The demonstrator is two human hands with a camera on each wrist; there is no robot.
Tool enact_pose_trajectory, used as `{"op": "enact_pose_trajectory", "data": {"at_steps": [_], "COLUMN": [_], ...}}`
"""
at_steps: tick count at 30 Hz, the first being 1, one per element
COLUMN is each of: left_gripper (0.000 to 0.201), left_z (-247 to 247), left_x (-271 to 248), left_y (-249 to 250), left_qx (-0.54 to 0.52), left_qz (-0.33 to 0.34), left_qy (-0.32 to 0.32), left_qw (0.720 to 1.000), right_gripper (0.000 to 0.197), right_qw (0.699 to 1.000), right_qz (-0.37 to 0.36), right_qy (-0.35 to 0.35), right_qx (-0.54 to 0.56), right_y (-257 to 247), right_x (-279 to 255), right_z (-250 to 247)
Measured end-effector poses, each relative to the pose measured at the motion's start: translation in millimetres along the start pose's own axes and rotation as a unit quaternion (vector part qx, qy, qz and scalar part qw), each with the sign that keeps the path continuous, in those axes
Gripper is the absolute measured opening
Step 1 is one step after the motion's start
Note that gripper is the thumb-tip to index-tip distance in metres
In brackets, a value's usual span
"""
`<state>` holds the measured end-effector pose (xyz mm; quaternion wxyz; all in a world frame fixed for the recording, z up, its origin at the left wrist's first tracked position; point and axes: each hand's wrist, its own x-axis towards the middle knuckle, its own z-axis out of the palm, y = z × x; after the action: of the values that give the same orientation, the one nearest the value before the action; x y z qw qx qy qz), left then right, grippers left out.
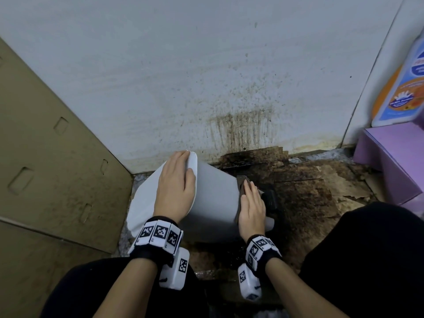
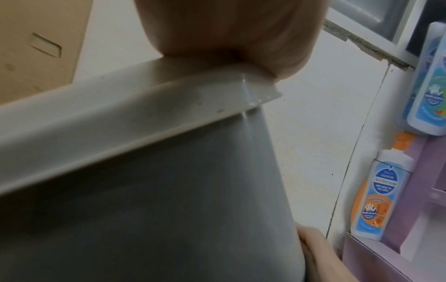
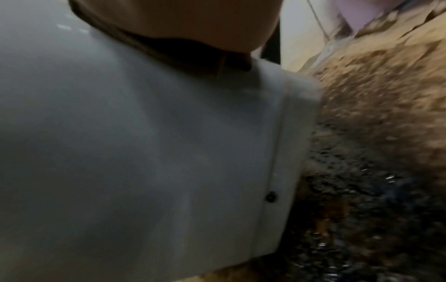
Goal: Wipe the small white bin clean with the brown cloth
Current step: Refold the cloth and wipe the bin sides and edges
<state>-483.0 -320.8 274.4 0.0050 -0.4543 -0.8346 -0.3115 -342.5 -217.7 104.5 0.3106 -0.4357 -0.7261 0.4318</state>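
Observation:
The small white bin (image 1: 215, 198) lies tilted on its side on the floor, its lid end to the left and its base to the right. My left hand (image 1: 176, 180) lies over the lid end, with the fingertips wrapped over the far rim (image 2: 144, 106). My right hand (image 1: 251, 203) lies flat on the brown cloth (image 1: 243, 180) and presses it against the bin's base end. In the right wrist view the cloth (image 3: 149, 43) shows as a dark strip between the hand (image 3: 188, 19) and the bin wall (image 3: 144, 152). Most of the cloth is hidden under the hand.
A cardboard box (image 1: 46, 157) stands close on the left. At the right are a purple box (image 1: 390, 161) and soap bottles (image 1: 403, 76). The white wall (image 1: 241, 125) behind is stained brown. The floor (image 1: 309, 191) is wet, dark, torn cardboard. My knees in black flank the bin.

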Motion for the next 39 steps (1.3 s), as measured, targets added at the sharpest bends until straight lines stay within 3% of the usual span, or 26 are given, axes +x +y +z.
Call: {"op": "enact_pose_trajectory", "data": {"at_steps": [9,15,17,22,27,34,39], "left_gripper": [0.051,0.047,0.048,0.043,0.043,0.050,0.051], "left_z": [3,0,-2,-4,0,5,4], "left_x": [-2,-6,-6,-5,-3,-6,-6], "left_y": [-1,-2,-4,-5,-2,5,3], "left_qx": [0.009,0.003,-0.004,-0.014,-0.009,-0.011,-0.014], "left_qz": [0.001,0.002,0.000,-0.005,-0.001,0.001,-0.002], "left_qy": [0.003,0.000,0.002,-0.003,0.008,0.014,0.007], "left_qw": [1.000,1.000,1.000,1.000,1.000,1.000,1.000], "right_gripper": [0.066,0.055,0.055,0.064,0.063,0.047,0.052], "right_qw": [0.990,0.981,0.984,0.996,0.994,0.984,0.986], "right_qz": [-0.107,-0.168,-0.148,-0.016,0.039,-0.015,-0.115], "right_qy": [-0.078,-0.091,-0.099,-0.081,-0.088,-0.095,-0.088], "right_qx": [0.039,0.014,0.013,0.022,0.045,0.151,0.080], "right_y": [-105,-89,-65,-10,-25,-122,-107], "right_x": [5,6,12,22,26,17,11], "right_z": [21,8,2,-8,-10,11,8]}}
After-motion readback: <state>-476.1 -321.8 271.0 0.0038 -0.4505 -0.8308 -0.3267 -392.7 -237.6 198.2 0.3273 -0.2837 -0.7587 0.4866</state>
